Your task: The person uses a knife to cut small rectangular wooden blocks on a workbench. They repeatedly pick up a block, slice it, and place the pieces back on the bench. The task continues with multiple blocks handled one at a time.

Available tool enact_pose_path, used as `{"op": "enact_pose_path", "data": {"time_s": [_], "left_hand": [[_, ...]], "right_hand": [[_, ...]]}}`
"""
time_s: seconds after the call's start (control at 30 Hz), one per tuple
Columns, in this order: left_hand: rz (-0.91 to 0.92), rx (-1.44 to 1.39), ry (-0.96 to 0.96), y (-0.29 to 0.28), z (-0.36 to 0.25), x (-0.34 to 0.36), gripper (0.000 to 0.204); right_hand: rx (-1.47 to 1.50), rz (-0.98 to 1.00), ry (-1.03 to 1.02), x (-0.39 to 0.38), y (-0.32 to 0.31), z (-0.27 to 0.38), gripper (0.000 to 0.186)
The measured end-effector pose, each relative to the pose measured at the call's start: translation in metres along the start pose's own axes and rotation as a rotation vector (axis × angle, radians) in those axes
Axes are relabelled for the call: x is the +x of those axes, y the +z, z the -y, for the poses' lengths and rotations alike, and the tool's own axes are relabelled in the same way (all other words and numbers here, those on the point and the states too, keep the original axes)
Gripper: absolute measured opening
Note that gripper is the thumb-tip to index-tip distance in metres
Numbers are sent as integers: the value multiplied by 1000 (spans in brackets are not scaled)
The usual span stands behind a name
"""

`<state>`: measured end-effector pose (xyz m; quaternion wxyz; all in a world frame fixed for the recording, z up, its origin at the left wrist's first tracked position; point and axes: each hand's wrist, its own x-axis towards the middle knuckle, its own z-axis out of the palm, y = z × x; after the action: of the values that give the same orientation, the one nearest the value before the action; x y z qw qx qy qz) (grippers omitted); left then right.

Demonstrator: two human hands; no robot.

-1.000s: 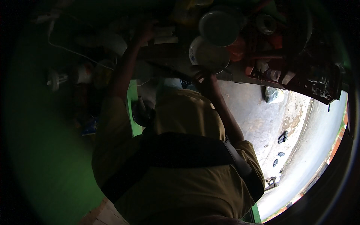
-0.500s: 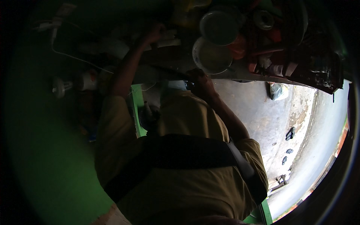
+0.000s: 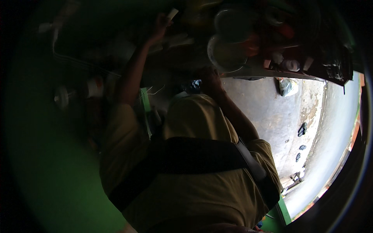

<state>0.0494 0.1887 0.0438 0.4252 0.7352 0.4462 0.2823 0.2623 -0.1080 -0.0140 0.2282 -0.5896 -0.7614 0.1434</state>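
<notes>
Left hand (image 3: 160, 26) raised high over the cluttered worktop (image 3: 248, 72), arm stretched up from the lower middle of the view. Its grip is pinching a small pale flat piece (image 3: 171, 14), which sticks up and to the right from between the fingertips; what the piece is cannot be told in the gloom.

Right hand (image 3: 210, 79) sits lower and further right, at the near edge of the worktop. Fingers look curled under or against the edge, just below a round pale bowl (image 3: 227, 54). Whether this grip is pressed together on anything cannot be told; the hand is dark and seen from the back.

Behind the pale bowl, a second round container (image 3: 233, 24), touching or overlapping it as seen from here. To the right of both, a jumble of red, white and dark small items (image 3: 289, 58) along the worktop, too dim to sort.

Outward: ochre shirt (image 3: 194, 186) fills the lower middle, with a broad dark strap (image 3: 186, 157) crossing it. Left side is a green wall (image 3: 46, 167), with a small white round fitting (image 3: 62, 97) and a thin cord (image 3: 77, 64) on it. To the right, grey concrete ground (image 3: 272, 116) in daylight, a light plastic bag (image 3: 288, 86) lying near the worktop's shadow, and dark sandals (image 3: 302, 129) scattered further off.
</notes>
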Motion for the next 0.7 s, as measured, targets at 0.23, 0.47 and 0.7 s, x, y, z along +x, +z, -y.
{"op": "enact_pose_path", "data": {"time_s": [0.23, 0.47, 0.7], "left_hand": [[-59, -131, -298, -29, -47, -129, 41], [-184, 19, -358, 12, -5, -182, 37], [-239, 137, -327, 51, 7, -179, 42]], "right_hand": [[142, 17, -31, -4, -13, 6, 31], [237, 352, 313, -29, -96, 18, 55], [533, 429, 414, -16, -106, 22, 60]]}}
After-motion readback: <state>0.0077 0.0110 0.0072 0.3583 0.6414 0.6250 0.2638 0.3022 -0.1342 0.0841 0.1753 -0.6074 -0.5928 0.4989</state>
